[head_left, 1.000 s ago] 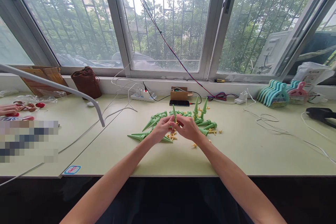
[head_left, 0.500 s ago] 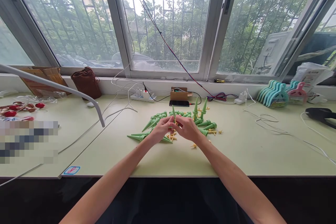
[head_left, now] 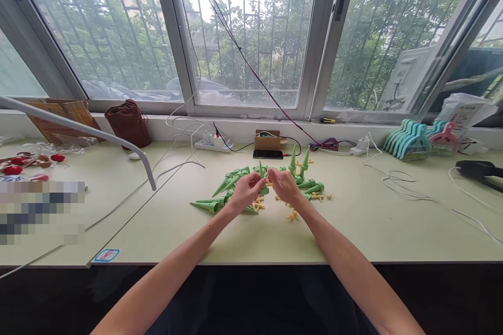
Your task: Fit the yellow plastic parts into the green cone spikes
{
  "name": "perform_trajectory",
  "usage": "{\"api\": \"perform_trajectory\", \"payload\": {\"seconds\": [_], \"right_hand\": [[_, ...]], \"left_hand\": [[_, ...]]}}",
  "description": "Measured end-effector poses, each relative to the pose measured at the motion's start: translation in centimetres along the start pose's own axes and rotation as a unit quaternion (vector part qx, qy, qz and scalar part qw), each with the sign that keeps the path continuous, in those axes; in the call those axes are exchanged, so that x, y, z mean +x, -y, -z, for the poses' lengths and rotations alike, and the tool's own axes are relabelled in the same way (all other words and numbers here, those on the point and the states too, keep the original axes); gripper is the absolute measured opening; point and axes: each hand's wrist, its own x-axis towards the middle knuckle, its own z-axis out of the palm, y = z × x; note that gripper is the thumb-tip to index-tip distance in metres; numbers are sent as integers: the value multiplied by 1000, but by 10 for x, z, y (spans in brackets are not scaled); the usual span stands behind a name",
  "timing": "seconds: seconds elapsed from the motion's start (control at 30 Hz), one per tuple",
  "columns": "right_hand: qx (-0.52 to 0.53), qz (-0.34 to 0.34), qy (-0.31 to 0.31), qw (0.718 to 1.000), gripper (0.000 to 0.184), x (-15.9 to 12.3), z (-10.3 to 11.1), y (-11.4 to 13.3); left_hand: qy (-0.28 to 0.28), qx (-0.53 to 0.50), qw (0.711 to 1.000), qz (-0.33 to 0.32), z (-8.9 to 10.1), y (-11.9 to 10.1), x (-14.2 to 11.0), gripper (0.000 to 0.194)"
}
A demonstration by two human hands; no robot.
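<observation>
My left hand is closed around a green watering spike, which stands point up with its wider cap at the bottom. Close on its right, my right hand has its fingers curled together; what they hold, if anything, is hidden. A small yellow piece shows between the spike and my right hand. More green spikes lie in a pile behind and left of my hands. Two green spikes stand upright to the right. Small yellow T-shaped pieces are scattered around my wrists.
A phone lies before a small cardboard box at the back. A power strip and loose white cables rest on the table. Turquoise hangers stand far right, a brown pouch at left.
My hands have drawn apart; the right moved slightly right, away from the spike. More of the spike and its cap now show in my left hand.
</observation>
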Motion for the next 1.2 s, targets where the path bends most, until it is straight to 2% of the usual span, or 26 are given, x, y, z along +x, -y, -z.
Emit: {"api": "perform_trajectory", "payload": {"seconds": [0.1, 0.2, 0.27, 0.43, 0.53, 0.7, 0.83, 1.0, 1.2], "right_hand": [[-5, -45, -45, 998, 55, 2, 1, -7], [-56, -80, -88, 991, 47, 3, 2, -12], [-94, -89, -92, 987, 41, 4, 2, -15], [-144, -104, -31, 984, 21, 3, -1, -23], [-167, -116, 11, 979, 16, 3, -1, -26], [-178, -132, 50, 974, 20, 4, 4, -28], [-184, -142, 71, 970, 24, 4, 5, -32], [-172, -126, 102, 972, 27, 5, -3, -41], [-166, -110, 142, 970, 32, 2, -14, -49]], "left_hand": [[-8, 81, 996, -43, -3, 2, -1, 33], [3, 140, 987, -76, -6, 3, -4, 26], [14, 173, 980, -94, -7, 4, -5, 23], [38, 231, 964, -125, -8, 7, -7, 20], [55, 245, 960, -124, -8, 8, -6, 19], [57, 243, 961, -117, -8, 8, -7, 18], [53, 230, 968, -82, -8, 6, -7, 25], [57, 241, 967, -65, -9, 3, -8, 35], [45, 268, 961, -44, -9, 3, -8, 35]]}}
